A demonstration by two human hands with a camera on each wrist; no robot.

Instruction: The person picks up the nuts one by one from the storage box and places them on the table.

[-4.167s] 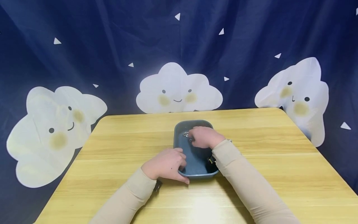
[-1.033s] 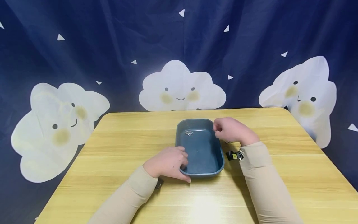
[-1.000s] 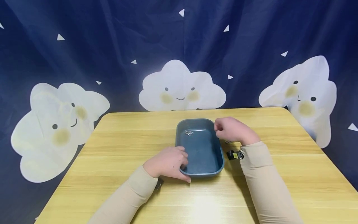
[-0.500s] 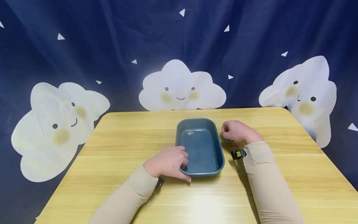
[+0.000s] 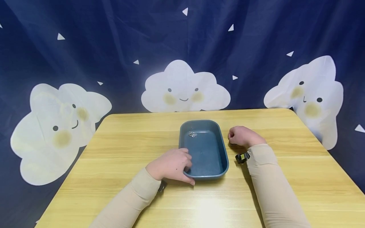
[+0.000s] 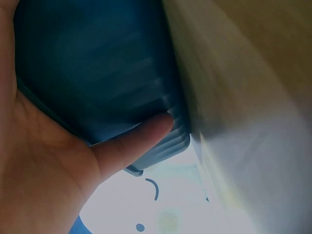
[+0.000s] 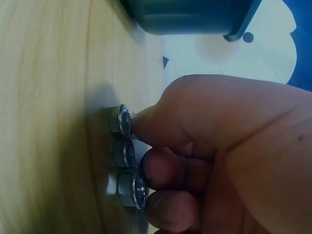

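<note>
The left hand (image 5: 171, 164) grips the box (image 5: 204, 158); at its three o'clock, the right hand (image 5: 246, 136) curls at flange nuts (image 7: 125, 152), whether pinching one I cannot tell. They're likely light, hard, slippery: grasp the flats.

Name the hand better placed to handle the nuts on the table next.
The right hand, most likely: it is right beside those nuts, while the left hand grips the box and is farther away.

In the head view, metal pieces (image 5: 193, 135) inside the bin (image 5: 206, 177), far left, are too small to count, while nuts (image 7: 130, 187) right of the bin lie mostly hidden by the right hand (image 5: 246, 136).
</note>
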